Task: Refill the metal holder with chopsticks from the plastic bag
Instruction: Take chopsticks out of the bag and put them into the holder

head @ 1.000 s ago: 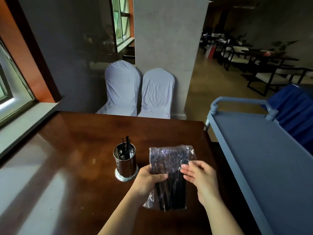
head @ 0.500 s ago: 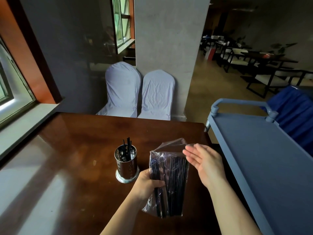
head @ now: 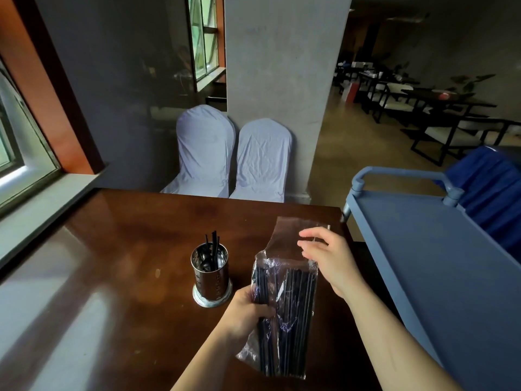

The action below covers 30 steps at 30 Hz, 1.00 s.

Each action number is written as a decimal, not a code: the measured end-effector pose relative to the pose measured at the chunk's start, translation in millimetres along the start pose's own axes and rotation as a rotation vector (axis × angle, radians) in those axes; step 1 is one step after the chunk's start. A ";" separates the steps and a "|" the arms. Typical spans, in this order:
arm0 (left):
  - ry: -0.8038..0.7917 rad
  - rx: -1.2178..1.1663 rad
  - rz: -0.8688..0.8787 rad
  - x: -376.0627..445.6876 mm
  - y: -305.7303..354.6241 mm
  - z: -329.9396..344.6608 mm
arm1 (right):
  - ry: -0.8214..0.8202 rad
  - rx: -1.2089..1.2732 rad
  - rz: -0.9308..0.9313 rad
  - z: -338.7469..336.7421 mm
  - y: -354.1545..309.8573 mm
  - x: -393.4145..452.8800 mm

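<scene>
The left hand (head: 244, 311) has its fingers curled round the lower middle of the clear, crinkled plastic bag (head: 284, 314), thumb across the front, gripping the bundle through the film. The right hand (head: 328, 258) is at the bag's upper end with fingers loosely bent at the flat, empty flap of film above the sticks; whether fingertip and thumb actually pinch that flap I cannot tell, as the film is see-through there.

Inside the bag lies a tight sheaf of long black chopsticks (head: 293, 320), held nearly upright above the dark polished wooden table (head: 118, 249). Just beside it to the left stands the round perforated metal holder (head: 210, 273) on its flared base, with only a few black sticks leaning in it.

By my judgement the sticks are stiff and light singly, but smooth and apt to slide against each other once loose. The film is soft, slippery and gives no support of its own, so the hold belongs on the bundle itself, mid-length, while the mouth is parted. Drawn out in a small clutch near their top ends, they should drop into the holder without fanning. The holder looks light enough to tip if knocked
</scene>
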<state>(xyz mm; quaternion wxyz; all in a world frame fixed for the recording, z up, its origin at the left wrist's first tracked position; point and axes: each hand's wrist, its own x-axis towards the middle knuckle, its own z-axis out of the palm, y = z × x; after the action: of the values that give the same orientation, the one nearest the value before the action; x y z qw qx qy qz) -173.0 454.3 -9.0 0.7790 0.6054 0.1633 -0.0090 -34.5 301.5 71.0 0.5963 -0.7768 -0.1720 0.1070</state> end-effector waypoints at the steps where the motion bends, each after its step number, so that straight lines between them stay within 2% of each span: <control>1: 0.001 -0.004 -0.001 -0.2 0.3 0.3 | -0.020 -0.065 -0.033 0.7 -1.4 0.3; 6: -0.042 0.009 0.010 0.5 1.0 3.6 | -0.181 -0.427 -0.134 11.8 -6.1 1.5; 10: -0.123 0.036 0.002 -0.7 2.1 6.7 | -0.237 -0.640 -0.116 16.8 -11.1 7.8; 18: -0.082 0.002 -0.032 -8.8 1.8 8.1 | -0.611 -0.683 -0.070 22.5 -26.8 12.8; 22: -0.074 -0.043 -0.076 -13.3 2.8 8.8 | -0.742 -0.741 -0.012 31.0 -26.5 12.6; 25: -0.113 -0.075 -0.080 -15.7 5.9 10.8 | -0.776 -0.806 -0.075 40.5 -26.1 9.9; 30: -0.149 -0.049 -0.056 -18.6 9.7 8.5 | -0.737 -0.838 -0.148 47.4 -28.3 6.6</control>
<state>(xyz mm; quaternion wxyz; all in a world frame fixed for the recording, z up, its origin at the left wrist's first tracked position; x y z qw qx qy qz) -186.5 445.5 6.9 0.8031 0.5789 0.1217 -0.0718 -50.0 352.8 86.0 0.1435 -0.8444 -0.4507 0.2516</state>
